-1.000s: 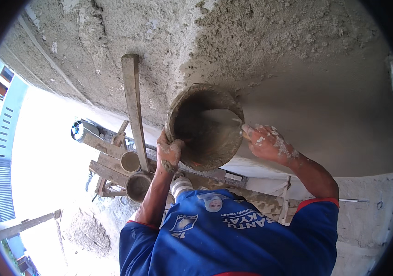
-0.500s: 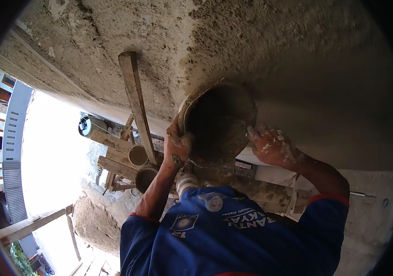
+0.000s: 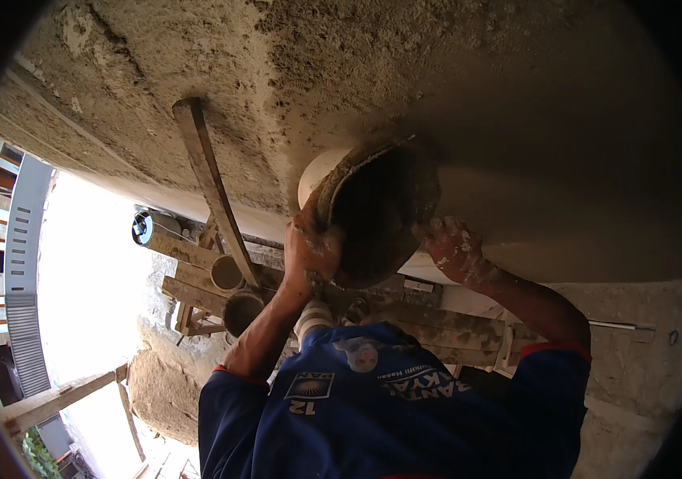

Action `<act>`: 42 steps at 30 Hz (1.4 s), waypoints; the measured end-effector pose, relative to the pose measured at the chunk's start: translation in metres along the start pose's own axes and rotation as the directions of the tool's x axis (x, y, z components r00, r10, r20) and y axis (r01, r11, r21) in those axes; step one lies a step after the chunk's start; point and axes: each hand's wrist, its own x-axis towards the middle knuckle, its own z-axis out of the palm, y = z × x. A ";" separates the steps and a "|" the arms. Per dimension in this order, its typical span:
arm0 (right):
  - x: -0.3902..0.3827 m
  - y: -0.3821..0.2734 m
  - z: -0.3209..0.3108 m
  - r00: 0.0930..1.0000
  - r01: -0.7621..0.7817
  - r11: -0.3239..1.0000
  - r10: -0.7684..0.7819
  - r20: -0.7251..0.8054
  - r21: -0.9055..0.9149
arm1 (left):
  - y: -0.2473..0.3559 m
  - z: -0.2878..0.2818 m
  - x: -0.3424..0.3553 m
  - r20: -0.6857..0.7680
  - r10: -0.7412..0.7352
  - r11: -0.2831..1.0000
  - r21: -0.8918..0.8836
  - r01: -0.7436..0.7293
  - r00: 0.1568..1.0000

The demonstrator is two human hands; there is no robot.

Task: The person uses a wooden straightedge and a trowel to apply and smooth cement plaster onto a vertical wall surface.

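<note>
A dark, mortar-caked bucket is tilted between my hands, close to the wall, its mouth facing me. The inside is in deep shadow, so I cannot tell what it holds. My left hand grips the left side of the rim, thumb over the edge. Smeared with pale mortar, my right hand has its fingers curled at the bucket's right edge; its fingertips are partly hidden in shadow.
Rough plaster covers the wall ahead, smoother on the right. A long wooden board leans against it at left. Two more buckets, one a tan bucket and one a grey bucket, stand by scaffold planks below me.
The bucket has turned, showing more of its pale outer side at the left. Both hands have stayed at its rim. The whole view has shifted slightly.
</note>
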 end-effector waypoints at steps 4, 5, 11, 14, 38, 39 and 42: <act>-0.023 -0.033 0.063 0.990 -0.012 0.969 0.045 -0.132 0.247 | 0.002 0.026 -0.013 0.016 0.107 0.988 -0.114 -0.105 0.994; -0.023 -0.040 0.062 0.977 -0.032 0.931 0.106 -0.185 0.364 | 0.003 0.029 -0.015 -0.001 0.081 0.995 -0.060 -0.081 0.997; -0.011 -0.057 0.029 0.933 -0.101 0.666 0.321 -0.162 0.739 | -0.015 0.011 -0.005 0.100 0.036 0.999 -0.022 -0.034 0.994; -0.011 -0.060 0.010 0.880 -0.175 0.588 0.454 -0.143 0.790 | -0.013 -0.005 0.001 0.100 0.065 0.996 -0.067 -0.058 0.993; -0.012 0.130 -0.273 0.182 -0.068 0.616 0.781 -0.598 0.785 | -0.015 -0.062 0.032 0.361 -0.036 0.716 -0.641 0.276 0.932; -0.005 0.140 -0.274 0.141 0.097 0.521 0.836 -0.530 0.848 | -0.019 -0.063 0.033 0.362 -0.027 0.715 -0.645 0.271 0.932; 0.016 0.180 -0.270 0.149 0.349 0.259 0.934 -0.326 0.901 | -0.026 -0.055 0.036 0.385 -0.026 0.737 -0.616 0.278 0.923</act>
